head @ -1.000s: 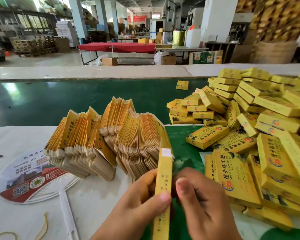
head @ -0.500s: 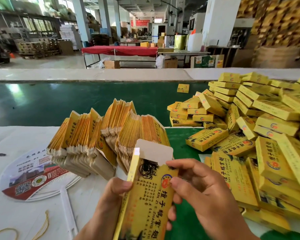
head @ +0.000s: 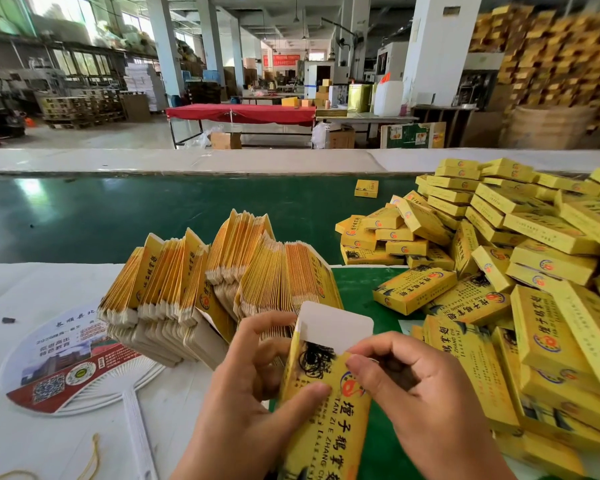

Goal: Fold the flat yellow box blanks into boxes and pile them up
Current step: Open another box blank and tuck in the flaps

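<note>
Yellow box (head: 326, 417) is held upright btwn both hands, white flap up. Left hand (head: 253, 393) fingers clamped on its side, right hand (head: 416, 386) fingers pinched at its top corner. Flat blanks (head: 215, 285) fanned w/ folded boxes (head: 520, 258) piled right on surface (head: 21, 299).

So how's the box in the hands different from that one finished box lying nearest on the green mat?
The box in the hands is held up off the table, gripped by the left hand and right hand; the finished box on the green mat lies flat, untouched. The held box's white end flap stands open; the mat box looks closed. Both are yellow with the same printed design.
</note>
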A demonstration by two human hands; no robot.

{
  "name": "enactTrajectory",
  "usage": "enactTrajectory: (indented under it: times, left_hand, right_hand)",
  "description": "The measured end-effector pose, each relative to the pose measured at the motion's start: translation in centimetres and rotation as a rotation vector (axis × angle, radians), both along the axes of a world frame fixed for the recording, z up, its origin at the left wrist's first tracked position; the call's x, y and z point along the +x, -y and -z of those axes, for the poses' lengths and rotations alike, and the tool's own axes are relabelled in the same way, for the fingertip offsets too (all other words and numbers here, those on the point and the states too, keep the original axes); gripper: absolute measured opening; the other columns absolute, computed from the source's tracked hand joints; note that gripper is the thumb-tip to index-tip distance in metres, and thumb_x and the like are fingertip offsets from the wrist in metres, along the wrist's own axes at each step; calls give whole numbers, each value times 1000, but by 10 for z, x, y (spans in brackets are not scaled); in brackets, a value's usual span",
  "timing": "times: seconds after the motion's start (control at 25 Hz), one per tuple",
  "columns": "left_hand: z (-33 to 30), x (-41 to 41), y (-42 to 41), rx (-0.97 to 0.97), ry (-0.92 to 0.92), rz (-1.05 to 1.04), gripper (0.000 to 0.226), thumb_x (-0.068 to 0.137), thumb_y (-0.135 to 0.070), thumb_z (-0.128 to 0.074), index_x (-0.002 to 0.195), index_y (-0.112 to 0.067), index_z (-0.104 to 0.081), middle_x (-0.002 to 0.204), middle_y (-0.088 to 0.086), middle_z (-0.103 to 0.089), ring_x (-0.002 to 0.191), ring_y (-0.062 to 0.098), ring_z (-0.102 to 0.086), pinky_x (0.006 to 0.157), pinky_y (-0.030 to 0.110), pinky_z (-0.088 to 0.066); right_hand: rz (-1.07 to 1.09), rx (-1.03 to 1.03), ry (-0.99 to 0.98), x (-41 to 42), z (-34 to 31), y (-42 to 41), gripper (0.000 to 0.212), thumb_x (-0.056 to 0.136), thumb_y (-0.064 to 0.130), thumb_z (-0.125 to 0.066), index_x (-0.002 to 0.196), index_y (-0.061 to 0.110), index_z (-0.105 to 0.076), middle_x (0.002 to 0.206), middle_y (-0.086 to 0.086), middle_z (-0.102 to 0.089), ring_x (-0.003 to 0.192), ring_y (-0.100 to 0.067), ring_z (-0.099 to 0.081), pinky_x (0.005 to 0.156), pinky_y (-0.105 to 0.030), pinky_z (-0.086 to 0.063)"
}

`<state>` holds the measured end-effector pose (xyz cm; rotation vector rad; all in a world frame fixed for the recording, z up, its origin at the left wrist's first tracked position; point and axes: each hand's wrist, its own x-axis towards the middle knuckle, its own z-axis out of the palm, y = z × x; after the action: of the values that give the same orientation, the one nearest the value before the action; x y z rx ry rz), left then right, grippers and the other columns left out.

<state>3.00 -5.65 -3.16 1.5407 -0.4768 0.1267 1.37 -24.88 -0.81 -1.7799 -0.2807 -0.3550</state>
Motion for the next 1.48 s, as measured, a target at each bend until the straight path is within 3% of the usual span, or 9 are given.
enactTrajectory:
  times: [0.12, 0.28, 0.56, 0.72, 0.84, 0.92, 1.0, 1.24, 1.48]
  left_hand:
    - [-1, 2, 0, -105, -45, 33, 54, 66, -28, -88, 113, -25, -61, 93, 16, -70, 79, 41, -72, 69, 57, -59]
    - [-1, 3, -4, -41, -104, 42, 42, 64, -38, -90, 93, -20, -65, 80, 26, -66, 72, 54, -62, 69, 63, -57]
    - [-3, 2, -6, 54, -52, 60, 33, 72, -50, -80, 77, -22, -63, 59, -1, -57, 58, 13, -58, 54, 34, -48]
    - [-4, 2, -3, 42, -23, -59, 30, 73, -45, -74, 77, -17, -64, 67, 26, -55, 56, 36, -51, 55, 46, -44]
    - [-9, -1, -2, 0, -40, -93, 22, 75, -39, -70, 84, -20, -66, 74, 36, -52, 61, 55, -49, 57, 49, -43]
    - [-10, -3, -1, -45, -79, -80, 17, 76, -34, -70, 88, -23, -64, 76, 42, -48, 61, 58, -48, 61, 49, -43]
    - [-10, -3, -1, -99, -98, -63, 10, 81, -24, -67, 89, -23, -62, 72, 40, -49, 59, 47, -52, 60, 47, -44]
    - [-9, -2, 0, -141, -19, -36, 2, 85, -17, -60, 86, -19, -61, 62, 9, -58, 52, 23, -50, 46, 29, -43]
    - [-7, -4, 2, -62, -40, -91, 19, 77, -38, -65, 85, -21, -64, 67, 37, -43, 51, 44, -37, 47, 48, -32]
  right_hand:
    - [-7, -40, 34, -1, 0, -2, 17, 81, 47, -70, 84, 31, -74, 72, 5, -73, 66, -14, -68, 57, -24, -55]
    - [-30, -80, 56, -1, -1, 0, 16, 81, 45, -68, 81, 30, -72, 67, 5, -69, 60, -12, -64, 53, -16, -47]
    - [-192, -108, -19, 5, -3, 6, 37, 83, 59, -60, 76, 25, -71, 69, 6, -70, 61, -10, -64, 53, -19, -46]
    - [-259, 62, -114, 6, -1, 7, 28, 88, 50, -61, 97, 26, -73, 83, -2, -75, 76, -16, -72, 61, -22, -55]
    - [-265, 111, -137, 5, 2, 3, 30, 86, 42, -64, 115, 36, -63, 82, -4, -74, 73, -12, -71, 62, -21, -54]
    - [-248, 94, -146, 3, 2, 2, 40, 86, 38, -64, 125, 34, -56, 82, -3, -75, 68, -8, -69, 60, -18, -52]
    - [-205, 47, -84, 2, 2, 0, 42, 87, 35, -63, 128, 33, -56, 82, -1, -75, 64, -6, -68, 58, -17, -52]
    - [-221, 42, -40, 0, 2, -2, 13, 86, 36, -64, 87, 24, -70, 71, -6, -71, 57, -9, -65, 53, -16, -49]
    - [-187, -55, -24, 3, 3, 1, 32, 83, 49, -66, 75, 18, -71, 67, -6, -67, 56, -5, -60, 52, -15, -44]
